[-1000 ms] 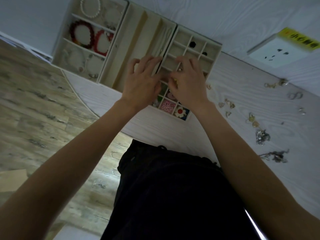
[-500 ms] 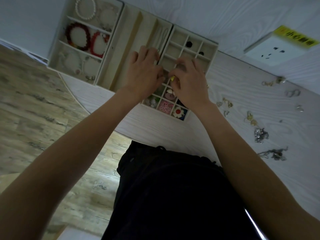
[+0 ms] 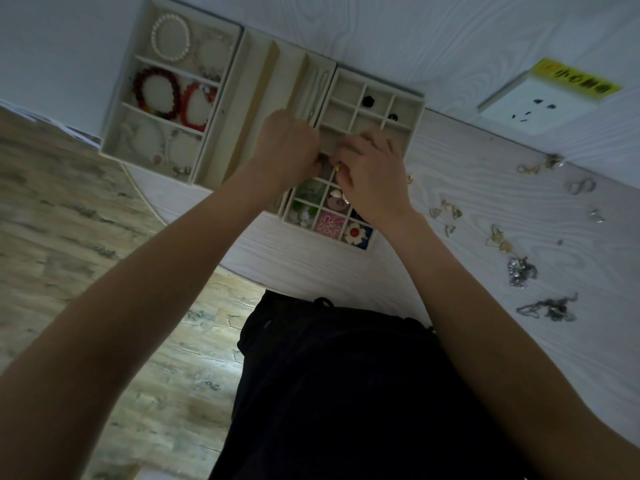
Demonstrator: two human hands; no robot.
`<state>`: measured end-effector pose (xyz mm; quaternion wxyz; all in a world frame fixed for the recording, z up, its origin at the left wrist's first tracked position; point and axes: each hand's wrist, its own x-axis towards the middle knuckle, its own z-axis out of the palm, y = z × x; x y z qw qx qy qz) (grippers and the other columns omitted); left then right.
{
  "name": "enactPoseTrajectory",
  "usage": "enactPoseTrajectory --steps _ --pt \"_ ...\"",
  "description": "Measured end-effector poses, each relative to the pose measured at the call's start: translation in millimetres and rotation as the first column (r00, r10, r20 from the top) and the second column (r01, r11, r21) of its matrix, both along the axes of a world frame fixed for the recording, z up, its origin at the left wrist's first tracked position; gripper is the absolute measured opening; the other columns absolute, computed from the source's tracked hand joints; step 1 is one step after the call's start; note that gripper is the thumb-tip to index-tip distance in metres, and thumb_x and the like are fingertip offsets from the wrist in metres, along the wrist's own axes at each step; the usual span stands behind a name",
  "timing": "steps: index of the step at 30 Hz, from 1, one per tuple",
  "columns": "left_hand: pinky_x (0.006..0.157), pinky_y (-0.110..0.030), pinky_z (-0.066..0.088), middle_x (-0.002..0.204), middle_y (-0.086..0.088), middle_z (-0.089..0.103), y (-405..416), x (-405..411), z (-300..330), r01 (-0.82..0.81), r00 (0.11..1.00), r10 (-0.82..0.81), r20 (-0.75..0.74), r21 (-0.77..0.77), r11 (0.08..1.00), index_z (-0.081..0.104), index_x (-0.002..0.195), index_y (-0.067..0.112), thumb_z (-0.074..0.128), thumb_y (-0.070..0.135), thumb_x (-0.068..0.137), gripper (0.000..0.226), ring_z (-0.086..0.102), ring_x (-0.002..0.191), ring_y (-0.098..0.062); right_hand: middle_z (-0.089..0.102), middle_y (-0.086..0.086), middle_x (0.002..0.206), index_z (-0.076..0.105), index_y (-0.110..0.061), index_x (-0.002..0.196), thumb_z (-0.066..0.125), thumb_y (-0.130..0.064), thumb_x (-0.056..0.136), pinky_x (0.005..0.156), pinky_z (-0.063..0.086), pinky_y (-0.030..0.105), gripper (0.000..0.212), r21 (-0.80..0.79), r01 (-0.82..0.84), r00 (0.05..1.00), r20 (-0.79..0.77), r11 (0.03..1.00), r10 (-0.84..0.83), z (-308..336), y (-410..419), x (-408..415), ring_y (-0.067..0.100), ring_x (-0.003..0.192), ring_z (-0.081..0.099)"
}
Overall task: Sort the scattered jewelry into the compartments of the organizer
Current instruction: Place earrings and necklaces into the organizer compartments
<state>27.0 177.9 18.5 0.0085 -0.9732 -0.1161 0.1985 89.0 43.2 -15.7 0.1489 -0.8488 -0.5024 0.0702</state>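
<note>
Wood-grain flooring is showing at far left, with a pale table running across to the right. At the table's left end a cream organizer is sitting, its left tray holding bead bracelets. Left hand is hovering over the small-square compartments, fingers curled under; whether it is holding anything, cannot tell. Right hand is meeting it, pinching a small gold piece above the grid. Scattered jewelry is lying loose on the table well to the right, near a white socket
</note>
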Motion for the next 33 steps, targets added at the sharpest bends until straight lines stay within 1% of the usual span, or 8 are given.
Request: enactPoseTrajectory --steps 3,6,11,13,17,23,30,33 --pt "0.076 -0.034 0.032 0.093 -0.011 0.066 -12 -5 -5 -0.134 0.99 0.133 0.055 0.022 0.991 0.06 0.084 0.013 0.043 0.037 0.095 0.032 0.061 0.087 -0.028 0.069 -0.003 0.101 0.071 -0.016 0.087 0.046 -0.02 0.081 0.079 0.026 0.031 0.026 0.024 -0.011 1.0 0.024 1.0 0.011 -1 -1 0 0.028 0.098 0.057" --pt "0.071 -0.032 0.026 0.087 -0.01 0.066 -21 -6 -9 -0.279 0.956 0.275 0.103 0.033 0.96 0.059 0.08 0.014 0.046 0.036 0.093 0.028 0.061 0.081 -0.026 0.069 -0.001 0.104 0.071 -0.015 0.089 0.046 -0.021 0.081 0.082 0.031 0.034 0.027 0.032 -0.011 1.0 0.001 0.999 0.011 -1 -2 -1 0.029 0.101 0.056" --pt "0.066 -0.031 0.031 0.087 -0.009 0.067 -27 -12 -12 -0.441 0.887 0.441 0.14 -0.033 0.897 0.067 0.088 0.011 0.05 0.029 0.09 0.025 0.063 0.082 -0.027 0.061 0.008 0.121 0.074 -0.016 0.088 0.043 -0.026 0.083 0.089 0.038 0.044 0.034 -0.022 -0.016 0.999 -0.031 1.0 0.015 -4 2 -7 0.035 0.114 0.05" --pt "0.064 -0.032 0.036 0.087 -0.011 0.067 -25 -25 -13 -0.452 0.851 0.46 0.254 -0.092 0.887 0.069 0.09 0.011 0.049 0.03 0.091 0.028 0.061 0.082 -0.029 0.058 0.009 0.125 0.075 -0.018 0.091 0.039 -0.027 0.083 0.091 0.036 0.045 0.038 -0.051 -0.023 0.999 -0.042 0.998 0.021 -5 4 -9 0.035 0.117 0.048" --pt "0.072 -0.038 0.044 0.09 -0.007 0.065 -17 -62 -25 -0.251 0.766 0.334 0.55 -0.223 0.942 0.069 0.093 0.015 0.052 0.027 0.089 0.021 0.057 0.086 -0.029 0.054 0.009 0.131 0.074 -0.017 0.097 0.031 -0.031 0.084 0.095 0.031 0.045 0.047 -0.095 -0.033 0.996 -0.081 0.995 0.026 -4 6 -9 0.035 0.122 0.043" --pt "0.085 -0.041 0.037 0.124 0.0 0.058 -14 -69 -36 -0.06 0.869 0.083 0.488 -0.062 0.996 0.067 0.104 0.028 0.05 0.025 0.084 0.027 0.042 0.114 -0.025 0.055 0.009 0.129 0.073 -0.016 0.097 0.037 -0.029 0.086 0.094 0.031 0.043 0.04 -0.095 -0.03 0.999 -0.043 0.995 0.026 -3 4 -7 0.034 0.12 0.045" --pt "0.085 -0.037 0.027 0.121 -0.002 0.06 -10 -66 -33 -0.062 0.883 0.022 0.468 0.07 0.996 0.071 0.098 0.024 0.054 0.023 0.082 0.022 0.043 0.111 -0.024 0.054 0.009 0.129 0.073 -0.016 0.097 0.035 -0.029 0.087 0.092 0.033 0.043 0.042 -0.11 -0.039 0.998 -0.052 0.993 0.033 -2 7 -11 0.034 0.119 0.044" --pt "0.084 -0.036 0.03 0.119 -0.003 0.061 -17 -66 -33 -0.093 0.871 0.053 0.488 0.059 0.994 0.069 0.101 0.021 0.053 0.022 0.083 0.025 0.047 0.108 -0.024 0.06 0.006 0.119 0.073 -0.015 0.097 0.048 -0.021 0.087 0.087 0.032 0.037 0.027 0.028 0.006 0.998 -0.063 1.0 -0.004 8 -3 -6 0.029 0.112 0.048"
